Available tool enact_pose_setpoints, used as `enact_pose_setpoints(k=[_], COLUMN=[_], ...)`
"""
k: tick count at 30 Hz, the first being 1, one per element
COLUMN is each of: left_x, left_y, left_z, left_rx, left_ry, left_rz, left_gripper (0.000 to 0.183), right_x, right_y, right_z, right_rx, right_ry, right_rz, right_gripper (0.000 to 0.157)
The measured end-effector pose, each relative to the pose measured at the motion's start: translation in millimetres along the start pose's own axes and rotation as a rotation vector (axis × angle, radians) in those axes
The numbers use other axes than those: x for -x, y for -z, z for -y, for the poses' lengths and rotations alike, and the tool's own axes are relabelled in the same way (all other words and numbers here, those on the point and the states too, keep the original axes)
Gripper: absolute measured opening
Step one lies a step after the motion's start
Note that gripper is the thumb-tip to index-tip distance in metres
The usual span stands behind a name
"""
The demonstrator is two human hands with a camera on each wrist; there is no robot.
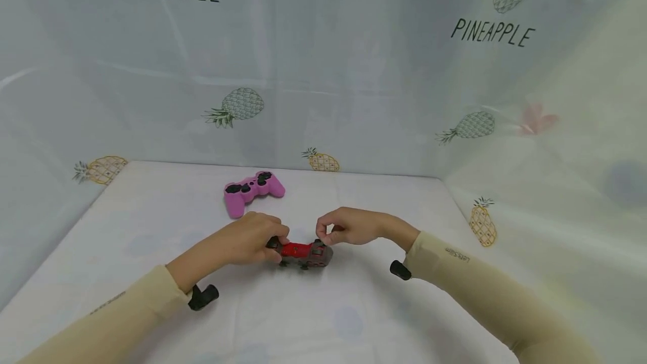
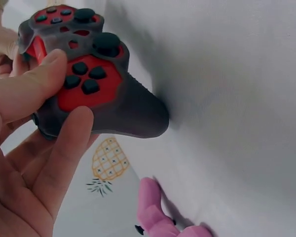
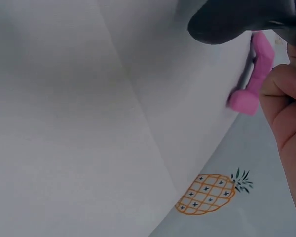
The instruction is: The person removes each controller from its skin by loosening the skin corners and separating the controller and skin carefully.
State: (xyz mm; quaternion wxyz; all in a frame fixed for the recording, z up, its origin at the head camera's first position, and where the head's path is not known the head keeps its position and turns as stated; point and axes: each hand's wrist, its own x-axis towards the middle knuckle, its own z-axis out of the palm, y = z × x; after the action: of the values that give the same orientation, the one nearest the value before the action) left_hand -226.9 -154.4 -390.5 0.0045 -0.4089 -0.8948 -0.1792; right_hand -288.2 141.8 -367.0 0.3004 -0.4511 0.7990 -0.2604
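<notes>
A red and dark grey game controller stands tilted over the white table, its buttons and sticks facing the person. My left hand grips its left end. In the left wrist view, the thumb lies on the controller's face beside the direction buttons, and a finger presses its lower edge. At the other end, my right hand pinches the top edge with curled thumb and forefinger. The right wrist view catches only a dark handle of the controller and part of the right hand; its fingertips are cut off there.
Behind the left hand, a pink game controller lies on the white-covered table. A pineapple-print sheet hangs behind the table and along its sides. Each wrist, in a beige sleeve, wears a small black camera.
</notes>
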Motion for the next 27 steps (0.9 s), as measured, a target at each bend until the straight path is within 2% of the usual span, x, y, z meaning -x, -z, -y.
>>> enact_pose_setpoints(k=[4, 7, 19, 27], left_x=[0.6, -1.8, -19.7, -21.7], left_y=[3.0, 4.8, -0.5, -1.9], left_z=[-1.8, -2.2, 4.8, 6.0], left_rx=[0.016, 0.026, 0.062, 0.099], left_ry=[0.092, 0.125, 0.168, 0.206], left_rz=[0.009, 0.011, 0.000, 0.014], left_gripper=[0.022, 0.020, 0.018, 0.017], right_x=[4, 7, 19, 19], right_y=[-4.6, -8.5, -30.2, -37.1], right_z=[-7, -12, -32, -35], right_rx=[-0.027, -0.029, -0.012, 0.061], right_ry=[0.012, 0.030, 0.012, 0.030], right_rz=[-0.078, -0.133, -0.388, -0.489], right_gripper=[0.005, 0.006, 0.002, 0.005])
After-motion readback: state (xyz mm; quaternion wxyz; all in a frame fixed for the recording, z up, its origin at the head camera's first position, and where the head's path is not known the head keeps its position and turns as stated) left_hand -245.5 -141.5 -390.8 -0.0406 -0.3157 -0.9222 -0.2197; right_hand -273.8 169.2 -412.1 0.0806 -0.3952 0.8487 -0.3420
